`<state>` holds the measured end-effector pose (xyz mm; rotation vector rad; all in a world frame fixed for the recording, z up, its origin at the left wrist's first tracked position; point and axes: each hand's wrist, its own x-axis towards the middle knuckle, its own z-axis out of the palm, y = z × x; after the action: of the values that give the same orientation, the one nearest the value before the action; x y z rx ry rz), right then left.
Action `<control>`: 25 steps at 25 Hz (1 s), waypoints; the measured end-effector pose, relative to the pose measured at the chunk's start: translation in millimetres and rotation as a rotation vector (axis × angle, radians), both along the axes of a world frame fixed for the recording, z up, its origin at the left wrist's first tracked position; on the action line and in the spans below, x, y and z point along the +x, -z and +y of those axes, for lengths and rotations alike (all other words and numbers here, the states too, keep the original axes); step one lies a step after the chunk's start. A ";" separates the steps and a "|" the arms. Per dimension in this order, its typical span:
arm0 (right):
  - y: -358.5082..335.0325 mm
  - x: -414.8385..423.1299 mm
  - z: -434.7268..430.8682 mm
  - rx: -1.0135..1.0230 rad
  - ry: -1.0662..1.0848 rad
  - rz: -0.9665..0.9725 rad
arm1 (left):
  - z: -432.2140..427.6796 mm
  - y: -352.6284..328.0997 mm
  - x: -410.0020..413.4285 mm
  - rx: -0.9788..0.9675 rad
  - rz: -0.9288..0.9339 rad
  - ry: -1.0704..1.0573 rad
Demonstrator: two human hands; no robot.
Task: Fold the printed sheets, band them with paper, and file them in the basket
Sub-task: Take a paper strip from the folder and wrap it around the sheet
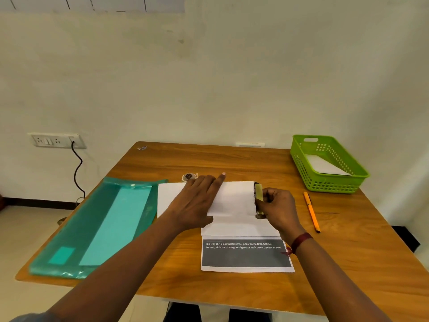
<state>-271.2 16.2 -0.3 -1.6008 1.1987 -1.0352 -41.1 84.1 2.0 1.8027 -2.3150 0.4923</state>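
A folded white printed sheet [234,198] lies mid-table over other sheets; one sheet's grey printed block [246,254] shows nearest me. My left hand [197,201] lies flat on the folded sheet's left part, fingers straight, pressing it down. My right hand [276,208] pinches the fold's right end, where a yellowish printed edge [258,194] shows. A plain white sheet [169,196] lies under my left hand's side. The green basket [334,182] stands at the far right corner with a white folded paper [325,167] inside.
A teal plastic folder [92,228] with paper inside covers the table's left side. An orange pen [312,211] lies right of my right hand. A small tape roll [189,176] sits behind my left hand. A wall socket with a black cable [77,173] is at the left.
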 end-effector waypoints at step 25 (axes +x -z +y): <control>75.2 -4.2 -3.3 -0.600 0.060 0.777 | 14.2 64.3 13.8 -0.206 0.242 -0.400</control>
<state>-275.4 12.9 -75.5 -2.6035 1.5142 -0.8698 -27.2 98.3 -62.2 2.0911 -1.6870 0.5102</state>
